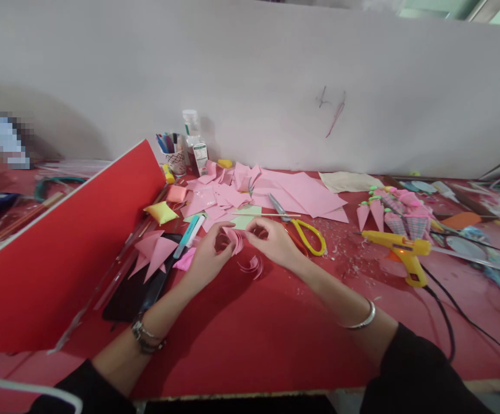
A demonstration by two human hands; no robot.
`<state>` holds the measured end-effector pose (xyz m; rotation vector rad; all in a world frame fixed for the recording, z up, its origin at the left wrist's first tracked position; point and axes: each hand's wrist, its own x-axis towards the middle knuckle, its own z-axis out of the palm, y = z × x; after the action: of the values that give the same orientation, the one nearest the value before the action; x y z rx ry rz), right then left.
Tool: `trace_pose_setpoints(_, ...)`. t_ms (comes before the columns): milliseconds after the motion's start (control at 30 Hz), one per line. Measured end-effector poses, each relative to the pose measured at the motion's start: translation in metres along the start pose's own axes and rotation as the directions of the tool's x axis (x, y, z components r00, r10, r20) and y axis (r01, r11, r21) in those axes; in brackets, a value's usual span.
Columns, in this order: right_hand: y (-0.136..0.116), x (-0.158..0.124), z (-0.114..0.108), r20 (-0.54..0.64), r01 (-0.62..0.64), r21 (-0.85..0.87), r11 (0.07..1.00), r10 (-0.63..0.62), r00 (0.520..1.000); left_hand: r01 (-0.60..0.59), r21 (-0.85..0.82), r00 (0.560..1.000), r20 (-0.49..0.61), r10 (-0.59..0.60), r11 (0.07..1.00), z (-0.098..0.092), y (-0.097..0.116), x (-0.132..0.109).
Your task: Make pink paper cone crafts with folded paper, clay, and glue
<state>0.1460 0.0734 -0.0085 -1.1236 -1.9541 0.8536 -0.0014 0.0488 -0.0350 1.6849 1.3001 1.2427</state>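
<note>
Over the middle of the red table, my left hand point(212, 251) pinches a curved stack of pink paper pieces point(233, 240). Close on its right, my right hand point(272, 240) has thumb and fingertips pressed together at the edge of that paper; whether a piece is between them is too small to tell. Below both hands, more curled pink paper strips point(253, 266) lie on the table. Scissors with yellow handles point(310, 237) rest beyond my right hand, near a thin wooden stick point(271, 215). Folded pink paper cones point(155, 253) lie left of my left hand.
A yellow glue gun point(399, 248) with a cable lies right, before finished pink cones point(405, 213). Pink sheets point(301, 192) spread at the back, beside a pen cup point(174, 161) and a bottle point(197, 150). A red board point(72, 247) leans at left, near a black phone-like slab point(131, 293).
</note>
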Motion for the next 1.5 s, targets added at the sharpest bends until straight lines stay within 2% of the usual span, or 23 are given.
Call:
trace_pose_setpoints(333, -0.001, -0.002, -0.003, 0.144, -0.009, -0.134, 0.991, 0.028, 0.989, 0.013, -0.211, 0.995, -0.094, -0.034, 0.977, 0.001, -0.005, 0.0)
trace_pose_setpoints(533, -0.001, -0.004, -0.001, 0.192, -0.016, -0.098, 0.995, 0.035, 0.981, -0.021, -0.278, 0.991, -0.129, -0.015, 0.96, 0.003, -0.004, 0.0)
trace_pose_setpoints(700, 0.001, -0.003, 0.001, 0.116, -0.022, -0.015, 1.0, 0.024, 0.993, -0.089, -0.205, 0.985, -0.164, 0.056, 0.975, 0.001, 0.0, -0.003)
trace_pose_setpoints(800, 0.001, -0.003, 0.003, 0.059, 0.007, -0.014, 1.0, -0.006, 0.998, -0.087, -0.182, 0.991, -0.114, 0.067, 0.98, 0.0, 0.002, -0.005)
trace_pose_setpoints(900, 0.001, -0.004, 0.005, 0.067, 0.022, -0.031, 0.999, -0.02, 0.998, -0.102, -0.111, 0.992, -0.079, 0.093, 0.989, -0.001, 0.006, -0.007)
trace_pose_setpoints(1067, 0.0, -0.006, 0.007, 0.102, 0.029, -0.052, 0.998, -0.023, 0.994, -0.19, 0.031, 0.973, -0.126, 0.192, 0.981, -0.003, 0.009, -0.008)
trace_pose_setpoints(1200, 0.0, -0.006, 0.006, 0.088, 0.026, -0.065, 0.998, -0.021, 0.996, -0.187, 0.109, 0.97, -0.134, 0.201, 0.976, -0.006, 0.007, -0.007)
trace_pose_setpoints(1367, -0.003, -0.002, -0.002, 0.054, 0.033, -0.134, 0.99, -0.026, 0.998, -0.154, 0.115, 0.979, -0.117, 0.167, 0.981, -0.005, 0.006, -0.006)
trace_pose_setpoints(1433, -0.004, 0.0, -0.007, 0.058, 0.025, -0.183, 0.983, -0.015, 0.998, -0.143, 0.129, 0.986, -0.072, 0.153, 0.981, -0.004, 0.006, -0.007)
trace_pose_setpoints(1500, -0.005, 0.001, -0.014, 0.068, 0.027, -0.243, 0.97, -0.011, 0.998, -0.161, 0.161, 0.987, 0.033, 0.158, 0.974, -0.002, 0.006, -0.008)
